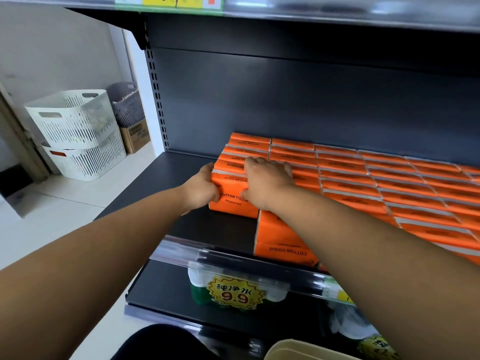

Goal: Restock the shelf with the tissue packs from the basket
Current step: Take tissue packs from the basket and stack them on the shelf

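On the shelf [207,229], left hand [201,189] and right hand [265,178] both clamp one orange tissue pack [233,207], nearest in the leftmost row.

Pale grey wall [52,48] on the left, evenly lit. Light tiled floor [65,198] with glare patches. Wooden door frame [18,131] at the far left edge. Two white slotted baskets [75,118] stacked against the wall; just behind them a grey basket [128,105] sits on a cardboard box [136,136]. Dark grey shelving back panel [285,100] fills centre and right, with a perforated upright [155,94] at its left edge.
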Demonstrator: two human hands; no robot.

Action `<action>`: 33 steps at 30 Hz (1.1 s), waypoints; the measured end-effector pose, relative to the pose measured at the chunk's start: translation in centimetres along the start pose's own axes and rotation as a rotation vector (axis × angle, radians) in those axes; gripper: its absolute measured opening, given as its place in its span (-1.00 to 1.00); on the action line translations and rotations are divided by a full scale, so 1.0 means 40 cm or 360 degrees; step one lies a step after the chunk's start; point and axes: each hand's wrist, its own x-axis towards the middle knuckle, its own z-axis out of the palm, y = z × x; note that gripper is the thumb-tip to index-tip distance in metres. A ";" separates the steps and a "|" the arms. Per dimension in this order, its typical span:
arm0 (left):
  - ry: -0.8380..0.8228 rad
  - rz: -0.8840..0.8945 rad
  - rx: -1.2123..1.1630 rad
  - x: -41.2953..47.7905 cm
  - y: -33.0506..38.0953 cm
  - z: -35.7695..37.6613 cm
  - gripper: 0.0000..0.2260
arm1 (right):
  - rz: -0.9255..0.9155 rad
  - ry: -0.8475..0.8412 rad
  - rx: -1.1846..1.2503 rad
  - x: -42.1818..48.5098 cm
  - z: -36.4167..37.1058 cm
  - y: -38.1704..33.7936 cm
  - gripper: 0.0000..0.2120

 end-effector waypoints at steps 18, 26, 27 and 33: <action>0.0371 0.0661 0.1416 -0.212 0.312 0.126 -0.50 | 0.0082 0.0256 -0.0178 -0.323 -0.179 0.271 -0.54; 0.0119 0.0964 0.1499 -0.316 0.342 0.343 -0.50 | 0.0280 0.0172 -0.0233 -0.564 -0.165 0.431 -0.54; 0.0059 0.1022 0.1499 -0.330 0.342 0.380 -0.50 | 0.0301 0.0151 -0.0231 -0.595 -0.154 0.451 -0.55; -0.0179 0.1180 0.1490 -0.405 0.306 0.578 -0.54 | 0.0358 -0.0001 -0.0227 -0.724 -0.073 0.523 -0.56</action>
